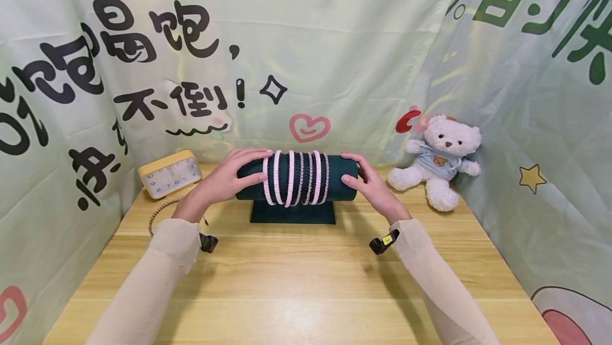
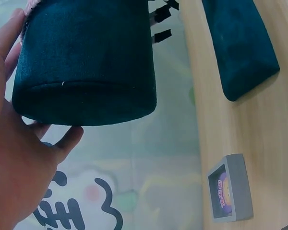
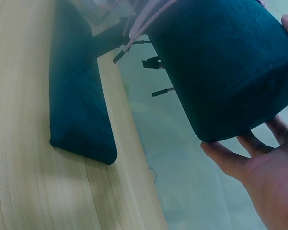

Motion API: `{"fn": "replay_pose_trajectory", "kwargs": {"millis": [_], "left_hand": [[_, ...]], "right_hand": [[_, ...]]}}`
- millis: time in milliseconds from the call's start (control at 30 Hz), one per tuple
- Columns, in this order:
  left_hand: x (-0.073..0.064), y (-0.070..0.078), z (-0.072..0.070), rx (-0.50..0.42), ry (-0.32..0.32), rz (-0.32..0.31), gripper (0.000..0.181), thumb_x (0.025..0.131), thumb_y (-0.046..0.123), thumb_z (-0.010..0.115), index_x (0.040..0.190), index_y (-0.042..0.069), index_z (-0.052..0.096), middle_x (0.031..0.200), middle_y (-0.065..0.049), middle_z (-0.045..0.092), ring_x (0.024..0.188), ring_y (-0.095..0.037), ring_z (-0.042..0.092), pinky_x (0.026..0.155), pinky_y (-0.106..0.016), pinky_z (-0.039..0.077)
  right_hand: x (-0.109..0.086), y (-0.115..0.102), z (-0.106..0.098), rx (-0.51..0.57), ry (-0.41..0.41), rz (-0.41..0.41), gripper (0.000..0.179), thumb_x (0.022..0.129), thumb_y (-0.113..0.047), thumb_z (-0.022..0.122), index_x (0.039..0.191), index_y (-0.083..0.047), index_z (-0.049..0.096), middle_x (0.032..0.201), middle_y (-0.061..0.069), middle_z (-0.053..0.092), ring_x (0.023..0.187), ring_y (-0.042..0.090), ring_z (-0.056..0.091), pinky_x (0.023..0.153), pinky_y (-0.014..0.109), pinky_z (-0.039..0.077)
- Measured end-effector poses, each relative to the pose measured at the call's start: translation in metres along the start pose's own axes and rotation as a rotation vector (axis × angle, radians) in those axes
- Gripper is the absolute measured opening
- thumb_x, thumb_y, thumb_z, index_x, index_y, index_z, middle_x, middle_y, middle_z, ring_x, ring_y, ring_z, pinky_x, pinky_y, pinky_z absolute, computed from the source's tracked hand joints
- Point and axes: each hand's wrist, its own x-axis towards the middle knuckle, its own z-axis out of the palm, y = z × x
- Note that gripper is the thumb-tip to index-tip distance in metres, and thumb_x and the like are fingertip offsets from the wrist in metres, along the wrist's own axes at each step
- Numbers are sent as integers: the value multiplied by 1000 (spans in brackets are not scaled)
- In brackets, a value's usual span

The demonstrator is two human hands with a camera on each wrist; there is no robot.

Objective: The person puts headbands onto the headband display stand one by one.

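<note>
A dark green velvet bracelet stand lies crosswise on the table, a padded roll on a flat base. Several pink and braided bracelets circle the roll's middle, side by side. My left hand grips the roll's left end, fingers over the top and thumb in front at the leftmost pink bracelet. At the opposite end, my right hand holds the roll with its thumb on the front and fingers over the top. Dark cord ends stick out behind the roll in the right wrist view.
A braided cord bracelet lies at the left, partly behind my left sleeve. A yellow clock stands at the back left, a white teddy bear at the back right. The left wrist view shows a small grey box. Printed cloth surrounds the table.
</note>
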Motion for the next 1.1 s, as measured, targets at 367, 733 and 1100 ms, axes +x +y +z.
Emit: {"fn": "replay_pose_trajectory", "kwargs": {"millis": [367,733,1100], "left_hand": [[0,0,2,1,11,-5,55,106,38,72,159,31,57,167,-2,50,159,-33,34,128,-68,26],[-6,-8,0,-44,77,-36,49,110,38,67,158,29,59,165,0,53,156,-30,39,128,-64,29],[-21,-19,-13,-19,104,-90,45,110,36,67,152,22,65,167,-7,51,158,-36,38,128,-69,27]], "right_hand": [[0,1,0,-2,1,-2,62,111,-33,64,167,-27,38,174,6,34,154,40,41,122,68,40],[-1,-3,1,3,-3,-5,57,111,-33,65,163,-36,42,170,7,38,152,39,44,120,67,41],[0,0,1,-11,7,-1,64,111,-32,64,168,-23,36,173,6,34,153,40,40,122,68,39]]}}
